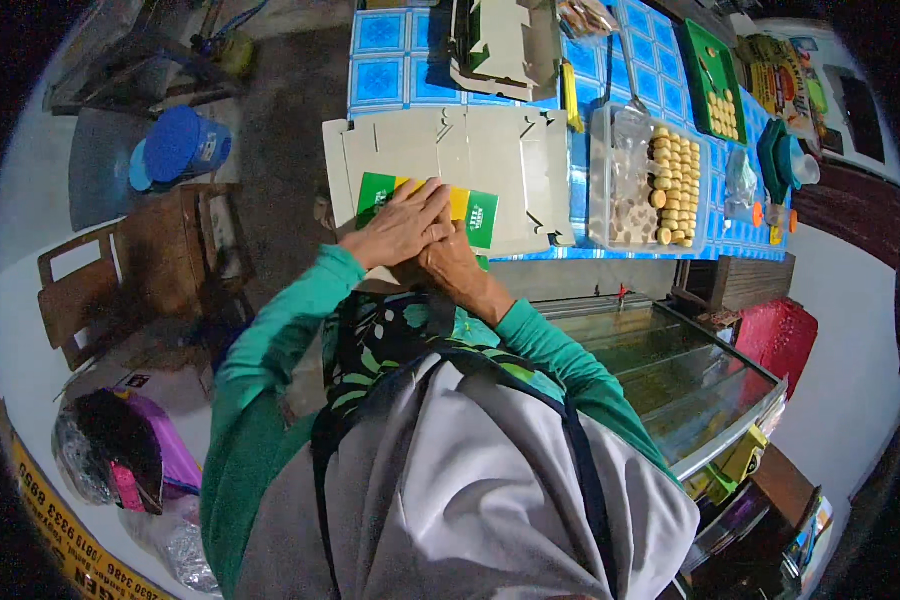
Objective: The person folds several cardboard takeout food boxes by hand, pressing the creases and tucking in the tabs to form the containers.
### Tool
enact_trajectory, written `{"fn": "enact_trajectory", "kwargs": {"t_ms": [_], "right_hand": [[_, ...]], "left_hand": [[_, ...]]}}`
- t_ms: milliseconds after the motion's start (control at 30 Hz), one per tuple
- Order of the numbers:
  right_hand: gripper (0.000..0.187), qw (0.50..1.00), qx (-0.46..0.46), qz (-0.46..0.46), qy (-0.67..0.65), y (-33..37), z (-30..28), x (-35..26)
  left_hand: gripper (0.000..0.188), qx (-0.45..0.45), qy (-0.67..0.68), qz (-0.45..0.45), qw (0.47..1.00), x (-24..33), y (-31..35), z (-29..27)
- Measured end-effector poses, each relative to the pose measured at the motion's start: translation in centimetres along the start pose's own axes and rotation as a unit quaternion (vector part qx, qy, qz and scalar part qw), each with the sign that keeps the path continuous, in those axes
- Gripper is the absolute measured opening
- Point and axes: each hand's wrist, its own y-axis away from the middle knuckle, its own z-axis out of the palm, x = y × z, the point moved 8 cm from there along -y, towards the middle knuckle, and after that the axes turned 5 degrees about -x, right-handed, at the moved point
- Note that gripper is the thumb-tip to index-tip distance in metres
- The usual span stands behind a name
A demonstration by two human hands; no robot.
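Note:
A flat cardboard box blank [410, 145], pale inside, lies at the near edge of the table with its tabs spread. Its near panel is folded over, turning up a green and yellow printed face [480, 210]. My left hand [402, 228] rests on this panel, fingers stretched out and pressing it down. Close against it, my right hand [454, 266] has its fingers bent over the panel's near edge; its thumb is hidden. The fingers of both hands meet near the panel's middle.
Right of the blank, a clear plastic box [600, 205] holds rows of small round pastries [676, 185]. A green tray [690, 50] with more pastries stands beyond. Another partly folded box [505, 45] is at the back. A glass case [650, 350] stands below right; a blue bucket [182, 145] is left.

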Motion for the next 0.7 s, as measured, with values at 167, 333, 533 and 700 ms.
{"fn": "enact_trajectory", "kwargs": {"t_ms": [167, 333, 533, 700], "right_hand": [[0.039, 0.999, -0.041, -0.017, -0.019, 0.2, -1.1, 0.1], [0.033, 0.998, -0.055, -0.025, 0.028, -0.1, -1.5, -0.8], [0.03, 0.991, -0.127, -0.045, 0.02, 0.0, -0.1, -1.5], [0.036, 0.996, 0.013, -0.091, -0.008, 1.3, 1.5, -1.5]], "left_hand": [[0.08, -0.101, -0.1, 0.09, 0.986, 0.3, -1.8, 1.6], [0.085, -0.124, -0.081, 0.129, 0.98, -0.5, -2.1, 2.3], [0.077, -0.11, -0.052, 0.096, 0.988, 1.5, -3.0, 1.5], [0.072, -0.146, -0.141, 0.093, 0.975, 2.1, -2.9, 2.9]]}}
